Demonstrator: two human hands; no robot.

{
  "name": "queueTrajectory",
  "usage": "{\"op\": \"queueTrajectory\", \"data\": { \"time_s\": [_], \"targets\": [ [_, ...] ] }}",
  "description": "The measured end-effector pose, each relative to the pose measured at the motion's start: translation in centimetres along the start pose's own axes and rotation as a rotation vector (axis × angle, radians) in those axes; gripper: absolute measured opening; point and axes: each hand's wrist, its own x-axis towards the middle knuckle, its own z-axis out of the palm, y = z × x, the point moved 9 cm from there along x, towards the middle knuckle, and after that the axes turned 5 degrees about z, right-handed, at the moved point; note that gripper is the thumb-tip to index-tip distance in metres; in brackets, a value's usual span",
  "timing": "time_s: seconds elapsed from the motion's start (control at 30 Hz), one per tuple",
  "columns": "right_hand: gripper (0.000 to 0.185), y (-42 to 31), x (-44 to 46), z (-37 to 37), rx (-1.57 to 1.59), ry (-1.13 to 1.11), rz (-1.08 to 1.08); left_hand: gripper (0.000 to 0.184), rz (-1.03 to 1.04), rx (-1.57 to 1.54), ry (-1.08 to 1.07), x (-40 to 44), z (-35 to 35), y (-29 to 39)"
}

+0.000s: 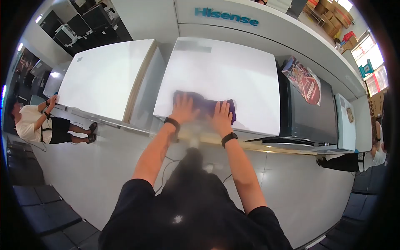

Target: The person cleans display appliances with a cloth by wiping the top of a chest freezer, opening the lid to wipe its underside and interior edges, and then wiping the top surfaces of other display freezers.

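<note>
A dark purple cloth lies spread along the front part of a white appliance top. On its left end rests my left hand, palm down with the fingers spread. My right hand lies flat on the cloth's right part, fingers pointing away from me and slightly apart. Neither hand is gripping the cloth. Black bands circle both wrists. The area between the hands looks hazy.
Another white appliance stands left, a dark one right with a printed leaflet on top. A person stands far left, another far right. Behind runs a white counter. Cables lie on the floor.
</note>
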Motion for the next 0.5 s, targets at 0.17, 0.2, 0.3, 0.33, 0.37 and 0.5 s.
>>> {"op": "queueTrajectory", "data": {
  "time_s": [0.17, 0.2, 0.3, 0.33, 0.37, 0.5],
  "targets": [
    [0.09, -0.6, 6.6, 0.0, -0.052, -0.057, 0.047, 0.091, 0.006, 0.089, -0.086, 7.8, -3.5, -1.2],
    [0.09, -1.1, 8.1, -0.1, -0.065, -0.062, 0.059, 0.091, 0.01, 0.097, -0.075, 9.6, -4.4, -1.7],
    [0.091, -2.2, 12.3, -0.9, -0.043, -0.004, 0.046, 0.089, 0.029, 0.09, -0.031, 13.7, -6.7, -2.7],
    [0.092, -2.4, 14.0, -1.0, -0.039, -0.042, 0.073, 0.089, 0.034, 0.092, -0.029, 15.0, -7.8, -2.8],
    [0.092, -2.6, 15.7, -1.2, -0.042, -0.047, 0.08, 0.088, 0.037, 0.092, -0.027, 16.3, -8.9, -3.0],
    [0.091, -2.8, 21.2, -1.1, -0.062, -0.1, 0.113, 0.082, 0.1, 0.118, 0.075, 21.6, -10.8, -4.2]
  ]
}}
